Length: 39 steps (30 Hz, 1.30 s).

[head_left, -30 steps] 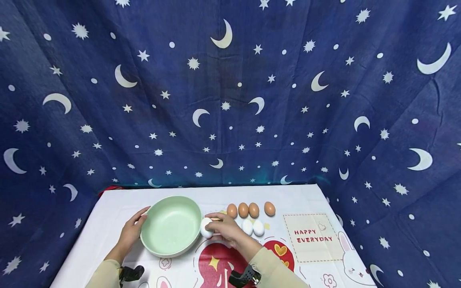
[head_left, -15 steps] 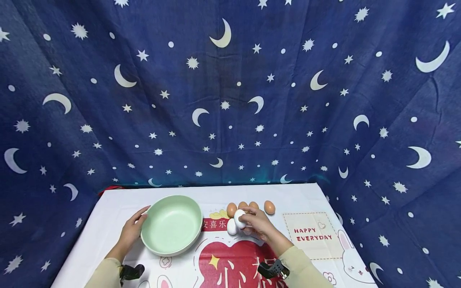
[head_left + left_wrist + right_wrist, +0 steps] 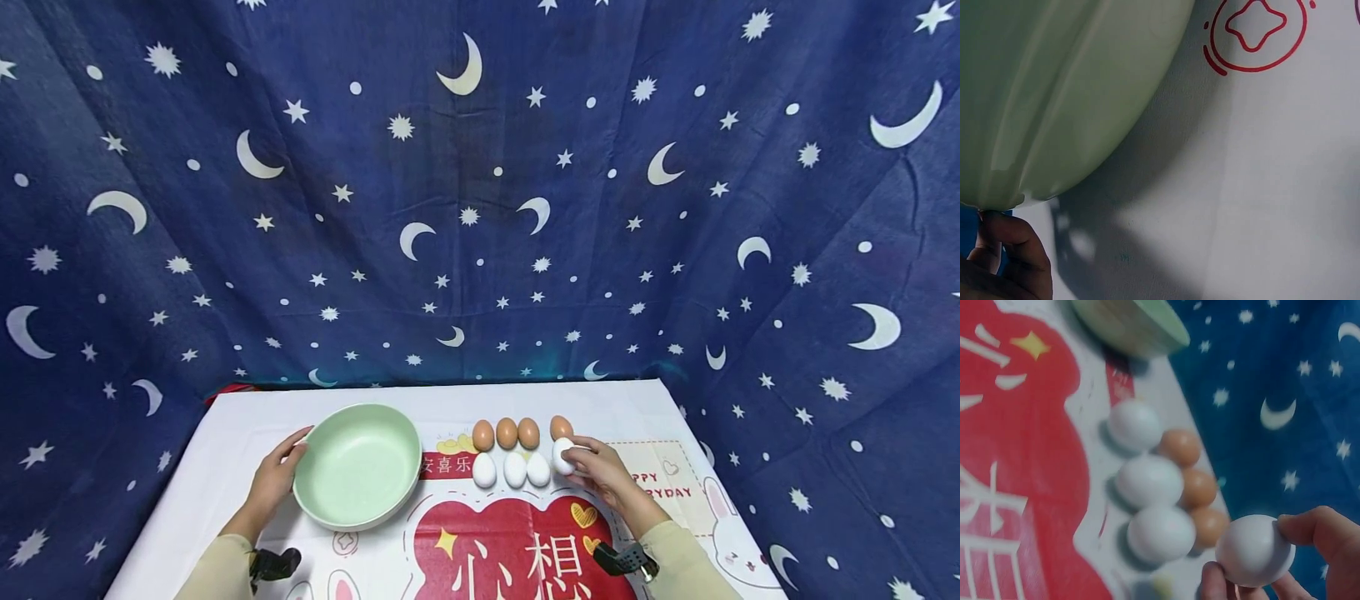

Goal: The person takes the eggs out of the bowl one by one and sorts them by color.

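A white egg [image 3: 562, 456] is pinched between the thumb and fingers of my right hand [image 3: 606, 477], just in front of a brown egg [image 3: 561, 427]. The right wrist view shows the held white egg [image 3: 1255, 551] close up, the thumb on one side and fingers on the other. To its left lie three white eggs [image 3: 515, 470] in a row, behind them three brown eggs [image 3: 507, 433]. My left hand [image 3: 272, 482] holds the left side of a light green bowl [image 3: 357, 525]. In the left wrist view curled fingers [image 3: 1016, 234] meet the bowl's edge.
A white tablecloth [image 3: 442, 412] with red prints covers the table. The bowl stands left of the eggs, its inside showing nothing. A blue curtain [image 3: 480, 250] with moons and stars hangs behind and at both sides.
My right hand has carried a white egg from beside the bowl rightward, past the other white eggs, to the front of the rightmost brown egg. The left hand and bowl have not visibly moved.
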Available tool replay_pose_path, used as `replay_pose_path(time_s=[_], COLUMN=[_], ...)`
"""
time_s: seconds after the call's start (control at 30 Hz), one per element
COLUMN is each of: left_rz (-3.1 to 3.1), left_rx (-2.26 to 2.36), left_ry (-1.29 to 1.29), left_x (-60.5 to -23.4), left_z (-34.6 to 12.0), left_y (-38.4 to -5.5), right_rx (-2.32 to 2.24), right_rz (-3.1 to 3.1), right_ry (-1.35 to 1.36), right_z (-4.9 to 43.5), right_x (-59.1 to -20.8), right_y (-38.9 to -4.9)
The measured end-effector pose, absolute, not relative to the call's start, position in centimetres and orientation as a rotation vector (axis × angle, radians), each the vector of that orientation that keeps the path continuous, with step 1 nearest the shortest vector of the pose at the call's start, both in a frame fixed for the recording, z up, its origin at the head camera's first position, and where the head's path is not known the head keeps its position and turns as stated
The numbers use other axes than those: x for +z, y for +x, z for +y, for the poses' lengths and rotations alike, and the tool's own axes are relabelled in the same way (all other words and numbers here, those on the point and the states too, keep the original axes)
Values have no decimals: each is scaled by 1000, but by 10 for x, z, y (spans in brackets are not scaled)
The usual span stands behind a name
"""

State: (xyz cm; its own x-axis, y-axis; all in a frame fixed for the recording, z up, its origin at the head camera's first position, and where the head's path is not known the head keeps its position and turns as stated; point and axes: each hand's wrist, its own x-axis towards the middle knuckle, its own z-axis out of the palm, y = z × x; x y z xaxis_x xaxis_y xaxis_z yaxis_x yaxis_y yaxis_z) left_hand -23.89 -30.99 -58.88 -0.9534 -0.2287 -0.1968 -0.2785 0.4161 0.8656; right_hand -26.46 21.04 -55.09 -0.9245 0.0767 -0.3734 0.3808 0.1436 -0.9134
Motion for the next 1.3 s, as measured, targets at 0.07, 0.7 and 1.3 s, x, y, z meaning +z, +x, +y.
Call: replay_pose_path(time_s=[0.07,0.7,1.3], left_rz=[2594,2623,2648], left_rx=[1605,1586,1552], left_ry=[-473,-474,-453], left_x=[-588,-588,-588], left_z=[-310,-310,-310], left_y=[-238,-238,-238], right_rx=[-1835,-1716,-1647], right_rz=[2201,2323,2381], right_ry=[475,499,473], right_z=[215,223,222], right_x=[-556,-594,-597], right_y=[-265,-274,-271])
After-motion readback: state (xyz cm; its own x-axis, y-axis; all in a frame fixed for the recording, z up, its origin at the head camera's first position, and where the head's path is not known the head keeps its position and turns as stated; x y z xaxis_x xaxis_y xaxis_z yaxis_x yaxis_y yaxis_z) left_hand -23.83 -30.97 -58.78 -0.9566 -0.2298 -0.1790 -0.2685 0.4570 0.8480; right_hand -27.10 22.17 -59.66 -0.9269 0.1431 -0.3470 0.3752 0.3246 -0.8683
